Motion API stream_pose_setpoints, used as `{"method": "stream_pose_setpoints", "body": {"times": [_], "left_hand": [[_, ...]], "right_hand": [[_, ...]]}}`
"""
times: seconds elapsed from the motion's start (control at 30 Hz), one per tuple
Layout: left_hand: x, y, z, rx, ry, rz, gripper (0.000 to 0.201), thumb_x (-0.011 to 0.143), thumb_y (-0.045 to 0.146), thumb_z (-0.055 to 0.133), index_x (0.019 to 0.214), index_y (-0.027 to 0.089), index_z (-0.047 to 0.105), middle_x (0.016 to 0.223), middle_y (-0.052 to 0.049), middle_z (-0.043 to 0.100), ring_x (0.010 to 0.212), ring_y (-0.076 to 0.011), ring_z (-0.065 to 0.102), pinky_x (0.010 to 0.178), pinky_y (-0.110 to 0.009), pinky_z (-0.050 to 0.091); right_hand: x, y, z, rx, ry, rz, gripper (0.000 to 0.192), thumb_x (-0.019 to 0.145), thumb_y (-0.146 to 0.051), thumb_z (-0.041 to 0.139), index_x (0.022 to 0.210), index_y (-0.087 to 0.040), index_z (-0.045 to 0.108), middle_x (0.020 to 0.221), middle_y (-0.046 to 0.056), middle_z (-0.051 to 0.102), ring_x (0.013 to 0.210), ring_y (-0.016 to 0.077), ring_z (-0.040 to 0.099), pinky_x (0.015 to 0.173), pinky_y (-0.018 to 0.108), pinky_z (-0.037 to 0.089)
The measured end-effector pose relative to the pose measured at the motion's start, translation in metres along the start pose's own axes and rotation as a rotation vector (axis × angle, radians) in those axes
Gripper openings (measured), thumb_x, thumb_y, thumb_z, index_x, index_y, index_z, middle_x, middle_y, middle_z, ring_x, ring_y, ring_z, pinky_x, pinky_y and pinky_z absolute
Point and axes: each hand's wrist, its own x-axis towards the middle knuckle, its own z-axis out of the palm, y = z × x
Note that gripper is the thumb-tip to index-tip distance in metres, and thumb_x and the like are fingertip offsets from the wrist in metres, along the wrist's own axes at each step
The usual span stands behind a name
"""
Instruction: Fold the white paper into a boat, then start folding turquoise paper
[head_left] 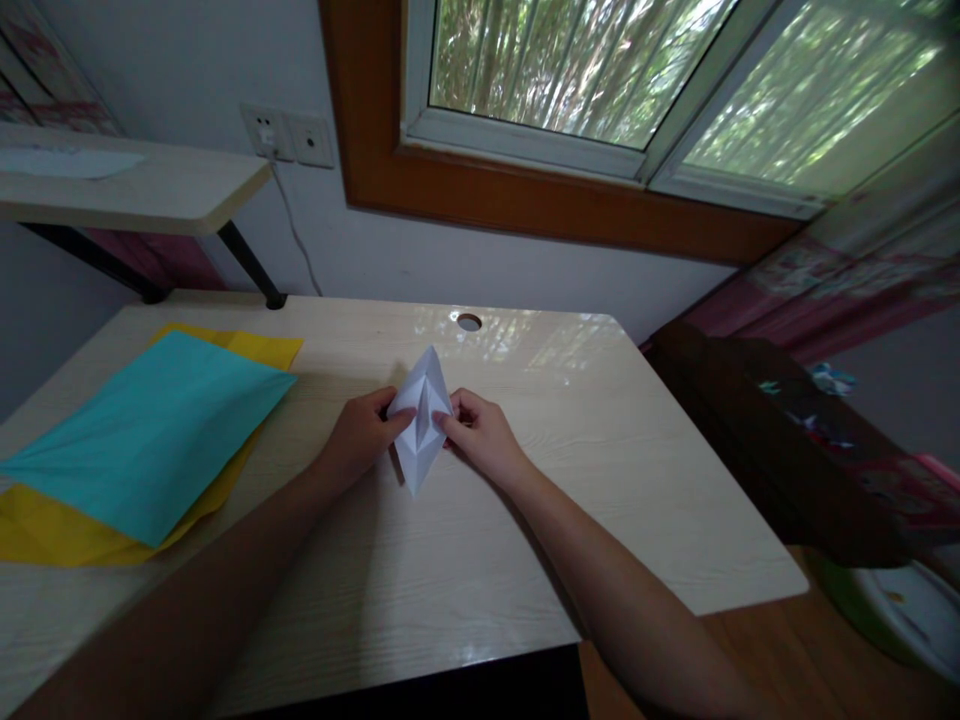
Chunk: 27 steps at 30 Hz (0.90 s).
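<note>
White paper (423,414), one piece, folded to a pointed diamond; held over the desk (600,480), between left hand (366,425) and right hand (484,430), neither clearly nearer; long axis running away from the person, far tip leaning slightly right. Left hand: closed on the left corner, thumb on top. Right hand: likewise gripping the right corner. Paper-to-desk contact: cannot tell. Leftward: turquoise sheet (157,430) atop yellow sheet (67,535). Beyond: round hole (469,322) in the desk.
</note>
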Motion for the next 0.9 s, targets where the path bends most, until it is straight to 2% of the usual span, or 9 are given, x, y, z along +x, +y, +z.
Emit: {"method": "stream_pose_setpoints", "body": {"times": [0.47,0.9], "left_hand": [[0.0006,-0.0017,0.0011,0.053,-0.027,0.034,0.025,0.082,0.037,0.061,0.089,0.019,0.076,0.076,-0.001,0.073,0.071,-0.0225,0.066,0.061,-0.028,0.042],[0.0013,0.0003,-0.0002,-0.043,-0.021,-0.023,0.027,0.082,0.039,0.062,0.092,0.018,0.076,0.082,-0.003,0.076,0.075,-0.0242,0.068,0.063,-0.029,0.046]], "right_hand": [[-0.0014,-0.005,-0.0028,-0.235,0.01,-0.09,0.023,0.084,-0.031,0.06,0.067,-0.022,0.046,0.059,-0.004,0.051,0.057,0.0126,0.047,0.054,0.023,0.033],[-0.0046,-0.0078,-0.0042,-0.208,-0.116,-0.163,0.023,0.088,-0.033,0.058,0.071,-0.021,0.05,0.064,-0.004,0.049,0.058,0.0115,0.044,0.055,0.023,0.034]]}}
